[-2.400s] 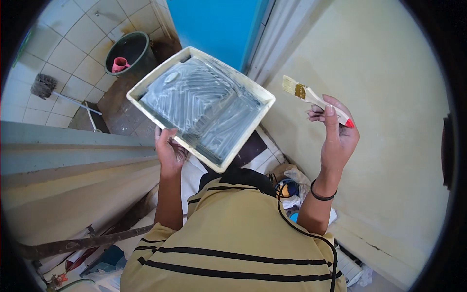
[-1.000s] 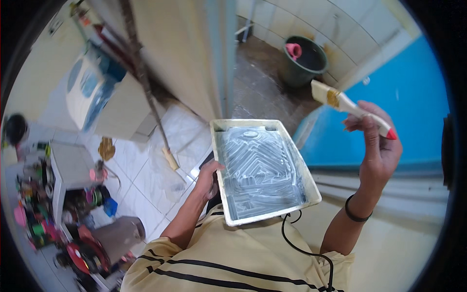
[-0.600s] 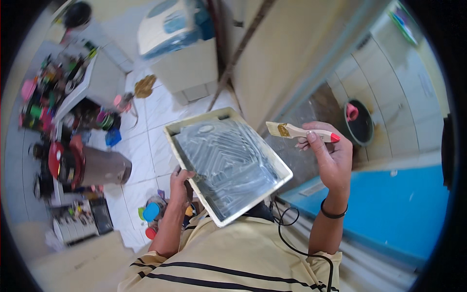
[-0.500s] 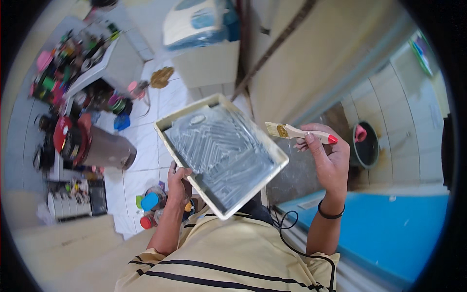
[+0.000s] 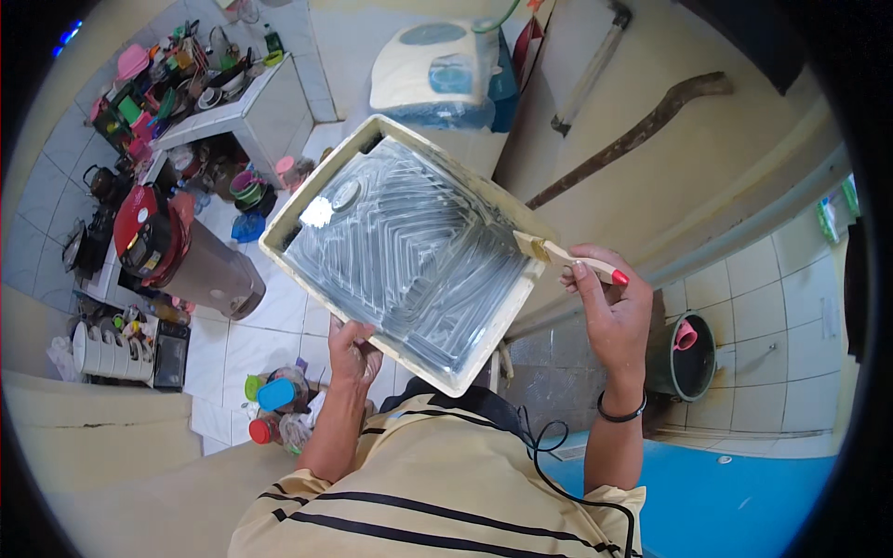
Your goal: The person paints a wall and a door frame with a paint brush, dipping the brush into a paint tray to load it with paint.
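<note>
My left hand (image 5: pixel 354 351) grips the near left rim of a cream paint tray (image 5: pixel 365 337), thumb on top of the edge. The tray is tilted, and its dark inside is smeared with streaky whitish paint (image 5: pixel 409 251). Between the fingers and thumb of my right hand (image 5: pixel 614 302) is a paintbrush (image 5: pixel 572 260) with a pale wooden handle and a red end. Its bristles point left and appear to meet the tray's right rim; whether they touch it I cannot tell.
A brown bin-like container with a red lid (image 5: pixel 153 232) stands left. Lidded jars (image 5: pixel 276 395) sit on the floor near my left arm. Crowded dishes fill a tiled counter (image 5: pixel 279 102). At right are a dark bucket (image 5: pixel 698 367) and a blue surface (image 5: pixel 726 502). A black cable (image 5: pixel 558 479) hangs over my shirt.
The tray has risen and shifted left. The brush has come closer, from just off the tray's right side to its rim. My view has tilted, showing more of the wall.
</note>
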`<control>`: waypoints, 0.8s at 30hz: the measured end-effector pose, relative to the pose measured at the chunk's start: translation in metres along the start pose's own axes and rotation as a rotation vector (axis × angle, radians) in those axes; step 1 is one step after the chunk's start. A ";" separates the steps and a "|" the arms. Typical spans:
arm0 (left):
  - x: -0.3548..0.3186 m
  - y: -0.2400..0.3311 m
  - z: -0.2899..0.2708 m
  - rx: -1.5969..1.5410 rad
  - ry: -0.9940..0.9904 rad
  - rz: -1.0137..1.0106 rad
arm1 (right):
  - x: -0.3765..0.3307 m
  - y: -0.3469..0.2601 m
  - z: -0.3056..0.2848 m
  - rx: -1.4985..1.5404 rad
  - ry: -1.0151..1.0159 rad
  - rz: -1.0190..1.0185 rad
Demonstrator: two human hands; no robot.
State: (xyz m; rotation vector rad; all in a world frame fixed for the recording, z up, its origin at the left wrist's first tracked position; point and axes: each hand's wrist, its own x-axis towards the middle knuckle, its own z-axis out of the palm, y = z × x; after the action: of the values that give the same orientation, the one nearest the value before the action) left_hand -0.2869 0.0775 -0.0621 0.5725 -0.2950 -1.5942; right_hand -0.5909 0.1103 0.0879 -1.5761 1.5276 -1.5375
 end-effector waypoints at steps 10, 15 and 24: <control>-0.002 -0.009 0.002 0.100 -0.037 0.072 | 0.017 0.057 0.058 -0.343 0.059 -0.358; -0.012 -0.023 0.026 0.075 0.024 0.154 | 0.028 0.065 0.078 -0.404 -0.045 -0.431; -0.020 -0.036 0.044 0.037 0.011 0.248 | -0.018 0.025 0.062 -0.237 -0.417 -0.492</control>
State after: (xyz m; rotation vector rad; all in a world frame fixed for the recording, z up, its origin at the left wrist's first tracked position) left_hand -0.3399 0.0948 -0.0398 0.5499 -0.3733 -1.3485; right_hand -0.5411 0.0970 0.0420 -2.3671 1.1711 -1.1619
